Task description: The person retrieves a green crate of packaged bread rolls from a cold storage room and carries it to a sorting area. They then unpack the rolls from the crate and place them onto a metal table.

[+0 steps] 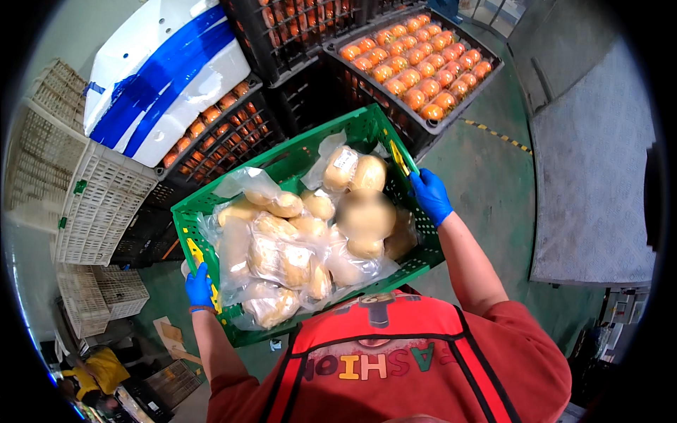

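Observation:
Both my hands, in blue gloves, hold a green plastic crate (275, 153) in front of my body. My left hand (200, 288) grips the yellow-marked handle at its left end. At the opposite end, my right hand (431, 195) is closed on the rim by another yellow handle, its fingertips partly hidden by the crate wall. Inside lie several clear plastic bags of potatoes (280, 256), piled mostly toward the left and middle. One bag near the back right bears a white label (345, 160). Part of the pile at the right is blurred.
Beyond the crate stand black crates of packed orange-red fruit (423, 66). A white foam box with blue tape (164, 79) rests on one at the left. White mesh crates (100, 201) are stacked farther left. At lower left is a person in yellow (103, 370). A grey panel (592, 174) stands right.

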`<state>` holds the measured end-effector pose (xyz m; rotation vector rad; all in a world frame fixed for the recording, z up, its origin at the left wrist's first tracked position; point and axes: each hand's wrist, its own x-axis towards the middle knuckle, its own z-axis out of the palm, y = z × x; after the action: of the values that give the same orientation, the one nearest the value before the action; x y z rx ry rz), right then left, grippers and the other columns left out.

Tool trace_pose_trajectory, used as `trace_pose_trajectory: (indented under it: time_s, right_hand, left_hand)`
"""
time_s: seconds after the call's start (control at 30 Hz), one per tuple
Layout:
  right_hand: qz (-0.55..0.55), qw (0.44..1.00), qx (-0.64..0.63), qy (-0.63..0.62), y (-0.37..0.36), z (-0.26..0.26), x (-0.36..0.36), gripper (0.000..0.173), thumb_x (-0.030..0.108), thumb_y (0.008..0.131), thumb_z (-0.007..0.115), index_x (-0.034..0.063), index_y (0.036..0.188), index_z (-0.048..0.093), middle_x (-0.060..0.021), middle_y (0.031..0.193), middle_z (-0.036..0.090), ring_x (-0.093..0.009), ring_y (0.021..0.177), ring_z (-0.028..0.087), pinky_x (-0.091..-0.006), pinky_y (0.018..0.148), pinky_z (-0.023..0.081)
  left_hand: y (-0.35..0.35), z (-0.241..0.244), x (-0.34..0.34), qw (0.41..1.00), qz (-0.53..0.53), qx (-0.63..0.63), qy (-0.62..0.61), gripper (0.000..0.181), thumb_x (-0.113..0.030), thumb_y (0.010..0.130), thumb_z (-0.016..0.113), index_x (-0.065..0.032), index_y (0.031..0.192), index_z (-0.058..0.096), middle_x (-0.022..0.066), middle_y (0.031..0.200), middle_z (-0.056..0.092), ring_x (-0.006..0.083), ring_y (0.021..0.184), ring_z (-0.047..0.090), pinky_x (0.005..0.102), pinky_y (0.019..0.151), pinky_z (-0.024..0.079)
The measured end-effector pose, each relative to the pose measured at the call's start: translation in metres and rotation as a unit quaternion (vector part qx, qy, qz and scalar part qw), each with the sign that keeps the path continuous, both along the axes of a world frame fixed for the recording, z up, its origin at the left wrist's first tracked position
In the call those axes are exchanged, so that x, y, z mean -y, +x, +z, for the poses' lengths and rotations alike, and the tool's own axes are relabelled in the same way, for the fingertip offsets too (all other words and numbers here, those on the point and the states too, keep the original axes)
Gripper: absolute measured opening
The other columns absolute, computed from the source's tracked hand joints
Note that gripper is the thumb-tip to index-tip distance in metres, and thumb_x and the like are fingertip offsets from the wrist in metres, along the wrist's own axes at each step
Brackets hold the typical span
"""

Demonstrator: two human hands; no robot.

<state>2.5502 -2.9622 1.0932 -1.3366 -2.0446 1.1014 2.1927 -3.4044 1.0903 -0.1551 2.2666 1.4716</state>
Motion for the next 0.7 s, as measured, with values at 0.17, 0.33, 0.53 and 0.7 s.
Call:
trace_pose_trajectory:
  time_s: [0.17, 0.33, 0.53, 0.7]
  right_hand:
    - [0.015, 0.995, -0.061, 0.073, 0.006, 0.006, 0.003, 0.031, 0.026, 0.082, 0.053, 0.0003, 0.098, 0.053, -0.0209, 0.082, 0.058, -0.032, 0.077, 0.058, -0.0385, 0.065, 0.044]
    - [-0.003, 0.969, -0.213, 0.125, 0.07, 0.043, 0.032, 0.034, 0.018, 0.08, 0.058, 0.0033, 0.111, 0.052, -0.0157, 0.096, 0.058, -0.027, 0.088, 0.057, -0.0341, 0.074, 0.045]
    - [-0.104, 0.966, -0.232, 0.04, 0.268, -0.003, 0.087, 0.029, 0.02, 0.083, 0.055, 0.0045, 0.108, 0.055, -0.0083, 0.095, 0.058, -0.012, 0.085, 0.052, -0.0282, 0.078, 0.043]
    - [-0.251, 0.954, -0.141, -0.08, 0.463, -0.057, 0.185, 0.031, 0.027, 0.08, 0.054, 0.0052, 0.103, 0.057, -0.0148, 0.097, 0.06, -0.026, 0.09, 0.058, -0.0338, 0.079, 0.045]
  left_hand:
    - [0.002, -0.014, 0.015, 0.965, -0.022, -0.257, -0.039, 0.034, -0.022, 0.076, 0.065, -0.002, 0.1, 0.051, 0.0094, 0.081, 0.053, 0.0179, 0.066, 0.051, 0.0283, 0.057, 0.041]
    - [0.077, 0.036, -0.042, 0.828, -0.154, -0.511, -0.172, 0.059, -0.017, 0.073, 0.066, 0.0047, 0.121, 0.039, 0.0205, 0.124, 0.041, 0.0322, 0.114, 0.039, 0.0395, 0.096, 0.03]
    - [0.267, 0.055, -0.167, 0.789, -0.397, -0.469, -0.024, 0.062, -0.015, 0.072, 0.066, 0.0021, 0.124, 0.037, 0.0174, 0.127, 0.039, 0.0309, 0.118, 0.037, 0.039, 0.099, 0.027]
    - [0.441, 0.051, -0.261, 0.615, -0.561, -0.551, 0.058, 0.066, -0.022, 0.07, 0.066, -0.0021, 0.126, 0.037, 0.0194, 0.131, 0.035, 0.0336, 0.122, 0.032, 0.0422, 0.101, 0.023]
